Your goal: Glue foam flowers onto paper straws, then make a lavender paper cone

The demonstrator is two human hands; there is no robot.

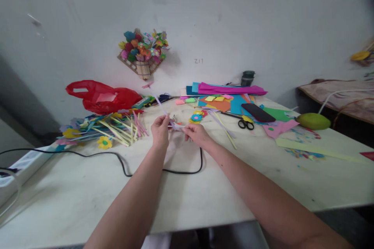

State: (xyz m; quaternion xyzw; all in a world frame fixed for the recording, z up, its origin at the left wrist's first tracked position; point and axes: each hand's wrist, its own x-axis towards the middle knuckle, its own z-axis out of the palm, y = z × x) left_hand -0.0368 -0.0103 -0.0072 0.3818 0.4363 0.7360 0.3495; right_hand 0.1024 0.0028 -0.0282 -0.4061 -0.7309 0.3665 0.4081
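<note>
My left hand (160,130) and my right hand (197,134) meet over the middle of the pale table (204,190), both pinched on a thin lilac paper strip (163,109). The strip runs up and to the left from my fingers to a small pink paper piece (147,85) at its far end. Small paper flowers (197,117) lie just beyond my right hand. A pile of paper-strip stems with flowers (111,126) lies left of my left hand.
A black cable (122,165) loops across the table under my forearms to a white power strip (26,161). A red plastic bag (102,99), coloured paper sheets (228,97), black scissors (245,123), a dark phone (257,113) and a green fruit (313,121) lie behind. A flower bouquet (143,52) hangs on the wall.
</note>
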